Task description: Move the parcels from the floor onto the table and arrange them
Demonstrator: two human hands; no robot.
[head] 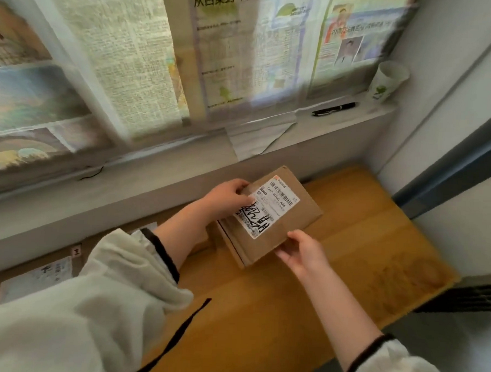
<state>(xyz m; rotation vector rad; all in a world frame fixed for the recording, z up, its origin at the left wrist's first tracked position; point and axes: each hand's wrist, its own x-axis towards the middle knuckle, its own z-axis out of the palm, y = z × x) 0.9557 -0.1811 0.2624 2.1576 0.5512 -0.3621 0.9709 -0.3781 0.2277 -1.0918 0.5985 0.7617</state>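
A small brown cardboard parcel with a white shipping label and black handwriting is held over the wooden table. My left hand grips its far left corner, thumb on top. My right hand holds its near right edge, fingers curled under. I cannot tell whether the parcel touches the tabletop. Another flat parcel with a white label lies on the table at the left, partly hidden by my left sleeve.
A white windowsill runs behind the table, with a black pen and a paper cup on it. Newspapers cover the window. A wall stands at the right of the table.
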